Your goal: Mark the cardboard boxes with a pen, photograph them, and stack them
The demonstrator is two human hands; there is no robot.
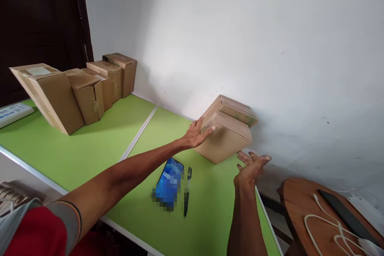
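Two cardboard boxes stand close together against the wall on the green table. The nearer cardboard box (226, 136) partly covers the farther cardboard box (238, 109). My left hand (198, 133) is at the left side of the nearer box, fingers spread; whether it touches the cardboard I cannot tell. To the right of that box, low and just off its corner, my right hand (252, 166) is held palm up with fingers apart. Below the boxes lie a phone (169, 182) with a lit screen, partly pixelated, and a pen (187, 192) beside it.
Several cardboard boxes (60, 96) stand in a row at the table's left back. A white power strip (16, 113) lies at the far left. A round wooden stool (295, 204) at the right carries white cables (322, 218) and a black flat device (345, 214).
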